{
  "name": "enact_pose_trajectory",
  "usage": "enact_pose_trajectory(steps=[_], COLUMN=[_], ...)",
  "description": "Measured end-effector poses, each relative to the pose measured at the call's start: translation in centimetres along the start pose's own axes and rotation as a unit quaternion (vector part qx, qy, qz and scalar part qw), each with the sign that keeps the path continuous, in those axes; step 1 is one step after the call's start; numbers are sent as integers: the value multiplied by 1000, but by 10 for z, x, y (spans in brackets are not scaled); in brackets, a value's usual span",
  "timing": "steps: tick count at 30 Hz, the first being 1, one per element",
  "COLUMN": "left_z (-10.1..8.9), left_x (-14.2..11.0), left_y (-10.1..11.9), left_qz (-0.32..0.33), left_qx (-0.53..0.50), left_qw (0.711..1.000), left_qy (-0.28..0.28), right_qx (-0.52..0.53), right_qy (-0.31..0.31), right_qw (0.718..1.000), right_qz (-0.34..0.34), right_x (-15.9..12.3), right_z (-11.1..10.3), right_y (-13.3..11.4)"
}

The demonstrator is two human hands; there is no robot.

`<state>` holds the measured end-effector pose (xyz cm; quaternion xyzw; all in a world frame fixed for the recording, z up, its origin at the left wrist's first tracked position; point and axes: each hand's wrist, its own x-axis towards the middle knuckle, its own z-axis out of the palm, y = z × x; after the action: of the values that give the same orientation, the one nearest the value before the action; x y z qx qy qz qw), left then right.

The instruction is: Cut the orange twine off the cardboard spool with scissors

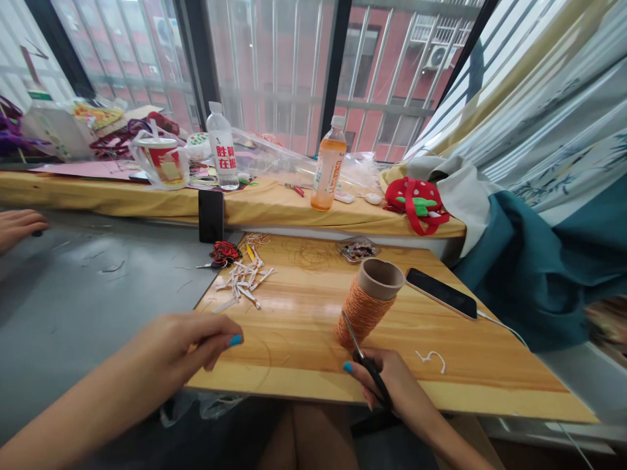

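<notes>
My right hand (392,382) grips a pair of scissors (375,378) by the black handles, near the front edge of the wooden board. The narrow blades point up and left, in front of a spool of orange cord (365,313) wound on a cardboard tube that leans slightly right. Over the board's left front part is my left hand (203,336), its fingers curled and pinched together. Whatever may be between those fingertips is too thin or hidden to see. Beyond that hand lies a heap of short white strips (245,284). A white cord scrap (432,358) lies to the right.
A phone (441,292) with a white cable lies right of the spool. Behind it sits a clear tray of small beads (359,249). An orange drink bottle (329,163) and a water bottle (223,147) stand on the sill. Another person's hand (19,228) rests at far left.
</notes>
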<state>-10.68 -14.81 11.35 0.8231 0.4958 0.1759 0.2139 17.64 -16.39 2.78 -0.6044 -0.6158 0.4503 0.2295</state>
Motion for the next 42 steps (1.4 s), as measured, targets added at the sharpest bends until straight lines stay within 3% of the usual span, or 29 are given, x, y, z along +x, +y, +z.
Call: enact_pose_trajectory(steps=[2,5,10,12,15,19,23,25,27,28,30,32,35,38,42], left_z=[-4,1,44,62,82,83,58,50,56,65,92,120,146,147,135], left_x=[25,89,204,230,245,247,232,209,178,160,126,101,86,90,94], left_y=[-4,-10,-26,-34,-45,-53,-41,-26,-9,0,16,29,39,40,33], left_qz=[-2,25,-36,-60,-99,-134,-127,-68,15,52,95,96,64,50,114], left_qx=[13,12,2,13,36,71,102,97,61,37,-11,-56,-99,-133,-125], left_qw=[1000,1000,998,997,992,982,967,959,954,954,963,972,982,984,983], left_qy=[0,10,44,53,71,114,194,257,292,293,253,207,145,107,75], right_qx=[-3,1,21,31,46,57,114,157,169,173,169,154,157,137,81], right_qy=[-1,-8,-32,-38,-54,-73,-3,78,172,219,255,225,85,18,43], right_qw=[1000,1000,999,998,996,992,977,956,933,918,900,904,925,937,943], right_qz=[-1,-8,-37,-38,-45,-85,-181,-233,-268,-284,-312,-329,-334,-322,-320], right_x=[0,-1,-1,-1,-1,-6,-15,-15,-8,-2,13,29,44,42,27], right_z=[1,1,0,0,-1,-4,-13,-25,-41,-50,-67,-79,-86,-85,-83], right_y=[1,1,6,9,13,21,36,39,33,27,9,-13,-43,-60,-63])
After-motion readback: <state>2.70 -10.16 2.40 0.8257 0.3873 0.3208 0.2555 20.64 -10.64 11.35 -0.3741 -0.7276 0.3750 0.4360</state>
